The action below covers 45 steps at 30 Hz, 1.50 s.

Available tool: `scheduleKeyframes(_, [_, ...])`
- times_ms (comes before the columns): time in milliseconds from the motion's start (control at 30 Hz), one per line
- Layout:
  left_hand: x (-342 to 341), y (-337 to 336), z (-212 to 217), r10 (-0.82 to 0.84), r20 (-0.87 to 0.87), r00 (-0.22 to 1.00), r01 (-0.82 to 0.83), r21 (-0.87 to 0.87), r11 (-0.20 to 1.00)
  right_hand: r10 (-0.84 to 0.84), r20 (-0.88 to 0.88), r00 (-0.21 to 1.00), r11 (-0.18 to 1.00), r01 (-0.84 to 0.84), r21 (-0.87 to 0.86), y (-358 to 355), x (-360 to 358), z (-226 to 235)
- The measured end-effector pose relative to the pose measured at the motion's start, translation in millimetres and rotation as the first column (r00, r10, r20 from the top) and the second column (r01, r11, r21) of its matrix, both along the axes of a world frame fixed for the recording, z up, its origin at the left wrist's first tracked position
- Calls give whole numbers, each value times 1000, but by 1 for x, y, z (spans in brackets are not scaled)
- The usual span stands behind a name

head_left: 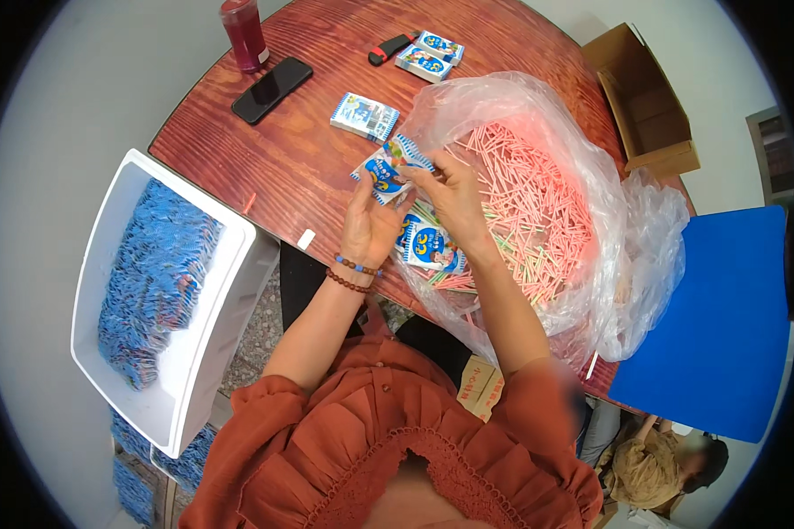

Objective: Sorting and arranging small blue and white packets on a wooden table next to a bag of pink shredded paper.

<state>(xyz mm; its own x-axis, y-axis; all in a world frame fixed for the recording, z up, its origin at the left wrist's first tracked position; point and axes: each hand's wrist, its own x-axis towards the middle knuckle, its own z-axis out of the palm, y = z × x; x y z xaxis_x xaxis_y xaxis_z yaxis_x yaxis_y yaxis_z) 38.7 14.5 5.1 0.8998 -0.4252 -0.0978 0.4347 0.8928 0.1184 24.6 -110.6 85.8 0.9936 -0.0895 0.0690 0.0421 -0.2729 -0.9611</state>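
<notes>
Both my hands are raised over the table's near side with a small blue-and-white packet [383, 174] between them. The fingers and thumb of my left hand [367, 224] hold it from the near left. My right hand [457, 199] pinches its right side, the fingertips partly hidden behind the packet. Just below my right hand, another blue-and-white packet [434, 247] lies on thin pink and pale green sticks [531, 207] in a large clear plastic bag [604, 189]. Beyond my left hand, a flat white-and-blue packet [364, 116] rests on the wood.
A white bin [235, 264] full of small blue packets [154, 273] stands at left. Farther back are a phone [273, 90], a red drink bottle [245, 37], a box cutter [391, 49] and small packs [423, 63]. At right are a cardboard box [651, 106], a blue panel [710, 322] and another person [648, 467].
</notes>
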Motion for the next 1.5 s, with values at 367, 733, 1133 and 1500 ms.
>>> scheduleKeyframes(367, [44, 55, -12, -2, 216, 976, -155, 707, 690, 40, 83, 996, 972, -20, -236, 4, 46, -29])
scheduleKeyframes(733, [104, 20, -29, -92, 577, 811, -505, 612, -609, -115, -198, 973, 922, 30, -387, -90, -63, -56])
scheduleKeyframes(1133, [3, 5, -9, -461, 621, 634, -748, 644, -162, -24, 10, 1000, 705, 24, -709, -98, -81, -72])
scheduleKeyframes(1500, [-27, -15, 8, -519, 741, 425, -878, 477, -39, -67, 213, 975, 986, 98, -136, -97, -79, -66])
